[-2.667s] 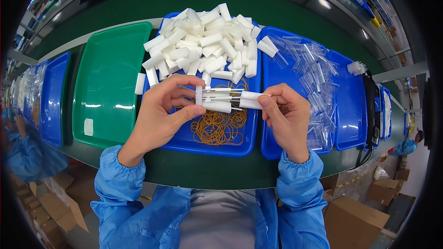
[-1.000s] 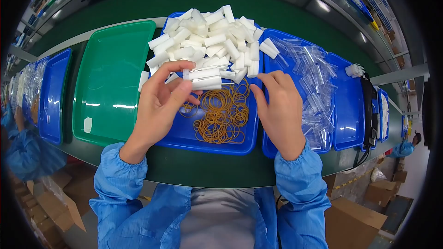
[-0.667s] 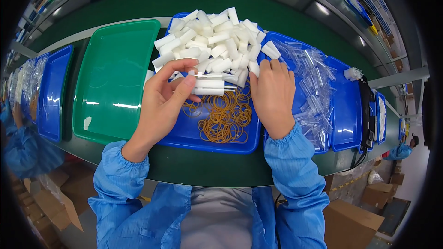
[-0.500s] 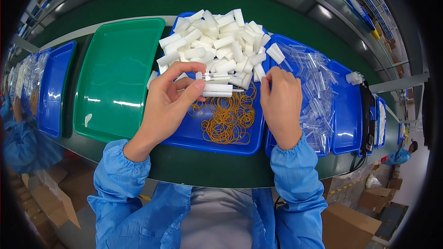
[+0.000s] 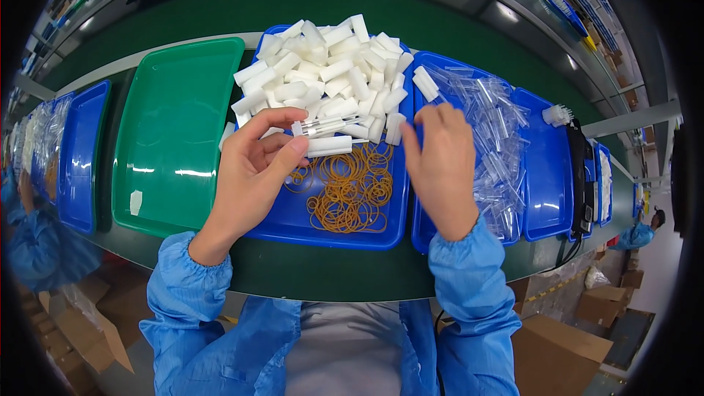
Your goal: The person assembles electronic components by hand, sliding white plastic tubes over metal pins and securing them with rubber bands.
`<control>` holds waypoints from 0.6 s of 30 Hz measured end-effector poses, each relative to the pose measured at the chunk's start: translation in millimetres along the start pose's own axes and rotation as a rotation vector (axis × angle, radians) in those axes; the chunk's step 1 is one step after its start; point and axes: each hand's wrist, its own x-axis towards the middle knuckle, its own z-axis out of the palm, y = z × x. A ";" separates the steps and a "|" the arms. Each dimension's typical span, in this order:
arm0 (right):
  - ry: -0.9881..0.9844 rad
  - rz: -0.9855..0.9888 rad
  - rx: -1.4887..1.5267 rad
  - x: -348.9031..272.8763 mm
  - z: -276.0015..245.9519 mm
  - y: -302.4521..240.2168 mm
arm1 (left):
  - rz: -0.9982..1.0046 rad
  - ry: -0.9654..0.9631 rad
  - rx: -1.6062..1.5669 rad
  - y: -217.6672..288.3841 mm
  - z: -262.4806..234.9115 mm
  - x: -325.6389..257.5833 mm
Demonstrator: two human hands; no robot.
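My left hand [image 5: 257,169] is closed over the front of the blue tray, thumb and fingers pinching several slender clear-and-white rods [image 5: 326,126] at their white end. A white foam block [image 5: 328,147] with a thin rod tip beyond it lies just under them, in the same grip. My right hand [image 5: 445,169] hovers over the gap between this tray and the tray of clear tubes. Its thumb stands apart from the bent fingers, and no object shows in it. The fingertips are partly hidden. White foam blocks [image 5: 337,68] are heaped behind, with tan rubber bands [image 5: 348,202] in front.
A green tray [image 5: 165,139] lies left of the blue tray [image 5: 330,238]. Clear plastic tubes [image 5: 495,132] fill a blue tray on the right; one foam block [image 5: 424,83] rests at its far left corner. Another blue tray [image 5: 548,176] holds a white bristly bundle [image 5: 559,115].
The trays have shifted slightly left in view. My left hand keeps its grip, with the rods now tilted upward. My right thumb has moved away from the fingers.
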 end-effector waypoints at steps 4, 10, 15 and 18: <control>0.029 0.039 -0.020 34.0 1.5 23.6 | 0.002 0.003 -0.010 1.6 3.3 -1.8; -0.198 0.069 -0.029 67.5 18.9 47.3 | 0.029 0.007 -0.003 0.2 2.2 0.3; -0.109 -0.110 0.089 54.4 -4.3 39.7 | 0.041 0.032 -0.009 2.0 -1.6 0.3; -0.180 0.026 0.447 29.4 -30.3 8.9 | 0.050 0.049 -0.012 1.7 -1.6 -0.7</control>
